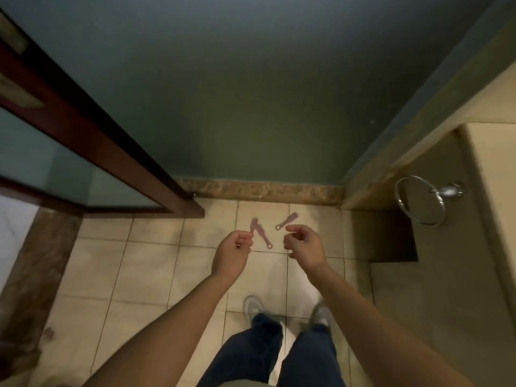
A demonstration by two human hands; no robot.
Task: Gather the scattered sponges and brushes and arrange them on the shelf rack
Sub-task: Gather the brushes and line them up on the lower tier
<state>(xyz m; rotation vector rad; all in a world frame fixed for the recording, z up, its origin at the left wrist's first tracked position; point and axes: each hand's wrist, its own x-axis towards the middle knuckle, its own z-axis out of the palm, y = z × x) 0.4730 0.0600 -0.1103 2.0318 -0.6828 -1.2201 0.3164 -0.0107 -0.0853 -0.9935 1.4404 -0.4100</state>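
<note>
Brushes lie on the tiled floor (156,255) near the far wall's marble skirting (259,189): the left brush (261,234) angled head-far, the right brush (286,221) just beside it, apart from it. Both forearms extend forward above the floor. Left hand (233,254), back upward, has its fingers (245,241) curled loosely together around nothing. Right hand (305,245) is likewise half-curled, fingers (293,230) bent and empty. Neither hand touches a brush. Towel ring (420,201) hangs at right; wooden door frame (92,129) stands at left.
</note>
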